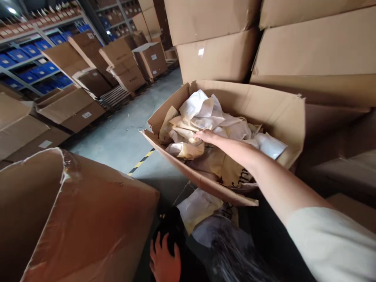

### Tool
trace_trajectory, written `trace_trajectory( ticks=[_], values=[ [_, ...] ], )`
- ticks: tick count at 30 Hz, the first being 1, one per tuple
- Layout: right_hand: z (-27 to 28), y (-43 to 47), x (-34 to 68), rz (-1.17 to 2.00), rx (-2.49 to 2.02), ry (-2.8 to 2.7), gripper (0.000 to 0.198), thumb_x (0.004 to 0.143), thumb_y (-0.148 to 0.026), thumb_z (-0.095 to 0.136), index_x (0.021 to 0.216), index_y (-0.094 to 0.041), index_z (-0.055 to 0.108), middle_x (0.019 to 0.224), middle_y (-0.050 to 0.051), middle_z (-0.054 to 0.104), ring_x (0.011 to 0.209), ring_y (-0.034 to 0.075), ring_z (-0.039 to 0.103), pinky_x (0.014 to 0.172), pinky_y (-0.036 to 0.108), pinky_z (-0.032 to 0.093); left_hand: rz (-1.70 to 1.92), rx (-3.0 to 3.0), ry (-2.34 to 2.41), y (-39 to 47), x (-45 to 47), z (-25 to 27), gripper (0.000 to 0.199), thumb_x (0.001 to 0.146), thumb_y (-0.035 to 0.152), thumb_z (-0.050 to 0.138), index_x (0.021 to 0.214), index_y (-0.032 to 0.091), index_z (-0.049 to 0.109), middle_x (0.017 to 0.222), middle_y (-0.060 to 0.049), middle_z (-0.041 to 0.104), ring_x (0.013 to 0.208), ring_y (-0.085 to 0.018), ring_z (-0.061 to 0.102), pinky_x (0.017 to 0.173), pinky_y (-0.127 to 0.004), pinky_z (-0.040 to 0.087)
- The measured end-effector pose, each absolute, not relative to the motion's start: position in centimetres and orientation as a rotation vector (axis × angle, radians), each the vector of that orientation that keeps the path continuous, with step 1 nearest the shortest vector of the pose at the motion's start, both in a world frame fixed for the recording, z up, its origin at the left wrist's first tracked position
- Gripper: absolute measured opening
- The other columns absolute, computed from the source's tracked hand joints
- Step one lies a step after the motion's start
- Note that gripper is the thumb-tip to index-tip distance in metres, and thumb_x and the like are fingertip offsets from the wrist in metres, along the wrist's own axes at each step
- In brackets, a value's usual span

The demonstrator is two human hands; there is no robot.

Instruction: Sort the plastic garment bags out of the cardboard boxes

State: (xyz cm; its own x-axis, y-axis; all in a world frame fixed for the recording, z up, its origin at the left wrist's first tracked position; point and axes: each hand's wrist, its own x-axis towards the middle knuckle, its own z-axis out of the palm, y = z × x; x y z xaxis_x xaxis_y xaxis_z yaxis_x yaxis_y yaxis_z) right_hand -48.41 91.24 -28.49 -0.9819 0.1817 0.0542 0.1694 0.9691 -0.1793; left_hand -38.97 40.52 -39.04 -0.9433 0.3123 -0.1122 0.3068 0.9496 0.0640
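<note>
My right hand point(206, 136) reaches across into a large open cardboard box point(274, 105). Its fingers are closed at the edge of a crumpled cream paper packet point(185, 134) on top of the heap. Around it lie several more white and tan paper packets point(195, 105), some wrinkled, one at the front with dark printed letters. Low in the view, my left hand point(166, 260) rests on my dark-clothed knee, fingers spread, holding nothing. Beside that knee, more packets point(199, 207) lie on the floor below the box's front edge, partly hidden by dark hair.
A tall open carton point(96, 211) stands close on my left. Big stacked cartons point(214, 58) rise behind the box and to the right. Across the grey floor point(132, 117), with its yellow-black tape point(142, 160), are cartons on pallets and shelves with blue bins point(31, 51).
</note>
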Motion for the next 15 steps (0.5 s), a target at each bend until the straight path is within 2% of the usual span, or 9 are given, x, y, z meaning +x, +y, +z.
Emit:
trace_trajectory(
  ticks=[3, 7, 9, 11, 13, 15],
  values=[
    [-24.2, 90.6, -42.9, 0.251, -0.167, -3.080, 0.048, 0.084, 0.007, 0.049, 0.116, -0.019, 0.072, 0.119, 0.005, 0.069, 0.100, 0.018, 0.069, 0.089, 0.027, 0.055, 0.091, 0.427, 2.904, 40.7, -38.9, -38.9, 0.046, 0.093, 0.038, 0.041, 0.131, 0.025, 0.062, 0.152, -0.003, 0.044, 0.141, -0.034, 0.032, 0.099, -0.056, 0.046],
    [-20.5, 88.6, -30.1, 0.213, 0.131, -2.890, 0.041, 0.094, -0.005, 0.047, 0.121, -0.027, 0.070, 0.130, 0.000, 0.065, 0.108, 0.018, 0.067, 0.093, 0.032, 0.058, 0.124, 0.476, 2.844, 40.6, -38.4, -38.4, 0.051, 0.094, 0.043, 0.035, 0.135, 0.023, 0.057, 0.155, -0.005, 0.038, 0.144, -0.036, 0.026, 0.099, -0.063, 0.043],
    [-19.7, 86.0, -23.0, 0.122, 0.253, -2.699, 0.038, 0.099, -0.012, 0.045, 0.125, -0.029, 0.067, 0.137, 0.000, 0.059, 0.123, 0.019, 0.060, 0.098, 0.034, 0.058, 0.157, 0.506, 2.827, 40.6, -38.0, -38.0, 0.053, 0.093, 0.047, 0.035, 0.135, 0.022, 0.056, 0.156, -0.007, 0.037, 0.146, -0.038, 0.023, 0.099, -0.067, 0.041],
    [-19.8, 82.4, -17.4, -0.032, 0.246, -2.561, 0.036, 0.098, -0.015, 0.051, 0.127, -0.031, 0.064, 0.143, -0.001, 0.054, 0.139, 0.021, 0.045, 0.102, 0.037, 0.056, 0.259, 0.487, 2.825, 41.1, -37.6, -37.5, 0.057, 0.091, 0.054, 0.035, 0.133, 0.022, 0.055, 0.156, -0.009, 0.037, 0.147, -0.040, 0.021, 0.100, -0.075, 0.034],
    [-20.8, 78.8, -13.8, -0.200, 0.208, -2.473, 0.032, 0.094, -0.018, 0.060, 0.123, -0.029, 0.066, 0.143, 0.002, 0.054, 0.146, 0.025, 0.034, 0.103, 0.040, 0.056, 0.510, 0.494, 2.784, 42.3, -36.8, -36.8, 0.061, 0.086, 0.059, 0.041, 0.131, 0.019, 0.055, 0.152, -0.013, 0.042, 0.144, -0.041, 0.028, 0.105, -0.074, 0.029],
    [-22.3, 76.2, -12.1, -0.296, 0.196, -2.427, 0.025, 0.090, -0.021, 0.067, 0.114, -0.026, 0.069, 0.140, 0.005, 0.057, 0.146, 0.030, 0.032, 0.099, 0.043, 0.058, 0.858, 0.529, 2.588, 44.2, -35.4, -36.0, 0.061, 0.084, 0.055, 0.045, 0.132, 0.016, 0.053, 0.144, -0.016, 0.051, 0.135, -0.036, 0.044, 0.109, -0.061, 0.037]
  ],
)
